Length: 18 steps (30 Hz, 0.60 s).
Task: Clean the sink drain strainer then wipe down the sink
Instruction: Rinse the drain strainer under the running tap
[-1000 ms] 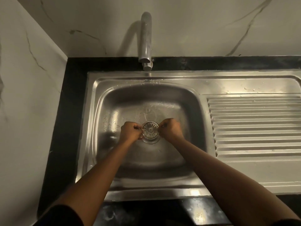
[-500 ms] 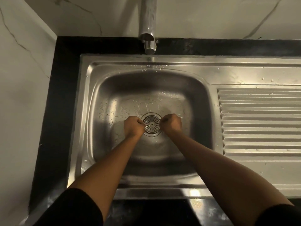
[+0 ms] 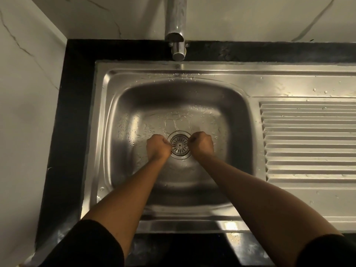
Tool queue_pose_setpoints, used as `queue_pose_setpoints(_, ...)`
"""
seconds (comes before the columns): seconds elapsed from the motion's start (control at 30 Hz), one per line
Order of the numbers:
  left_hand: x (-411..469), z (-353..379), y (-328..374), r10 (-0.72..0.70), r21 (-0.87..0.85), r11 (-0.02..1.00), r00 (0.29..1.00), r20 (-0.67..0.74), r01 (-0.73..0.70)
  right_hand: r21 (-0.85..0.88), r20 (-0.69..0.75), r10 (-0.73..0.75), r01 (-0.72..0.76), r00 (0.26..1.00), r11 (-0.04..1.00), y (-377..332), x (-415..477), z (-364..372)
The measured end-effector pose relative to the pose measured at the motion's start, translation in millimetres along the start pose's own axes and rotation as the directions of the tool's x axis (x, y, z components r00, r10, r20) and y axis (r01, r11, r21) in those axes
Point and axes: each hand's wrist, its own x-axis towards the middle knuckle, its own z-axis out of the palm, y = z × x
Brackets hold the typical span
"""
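Reaching into the sink (image 3: 100, 132), the left hand (image 3: 159, 147) and right hand (image 3: 201, 144) are each pinching an opposite edge of the strainer (image 3: 180, 145) sitting at the drain (wet, probably slippery), so lifting evenly, straight up toward the tap (image 3: 178, 49), is looking wisest.

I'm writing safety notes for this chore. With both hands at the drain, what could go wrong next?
1. The left hand and right hand seem to pinch only the strainer rim; water beads the sink, so it may slip from them.
2. Their fingertips are hidden against that metal edge, which could nick them.
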Motion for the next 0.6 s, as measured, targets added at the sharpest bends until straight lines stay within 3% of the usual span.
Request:
queue_pose_setpoints(0.33,-23.9,-31.2,3.5,0.085,-0.2,0.977,0.996,0.016,-0.08,0.164,-0.011,-0.074,0.075,0.997,0.984,-9.5,-28.7,-30.8)
queue_pose_setpoints(0.6,-86.9,-66.1,30.8,0.294,-0.379,0.884,0.956,-0.001,-0.272,0.38,-0.044,-0.174,0.178,0.984,0.908,-22.9,-86.5,-67.7)
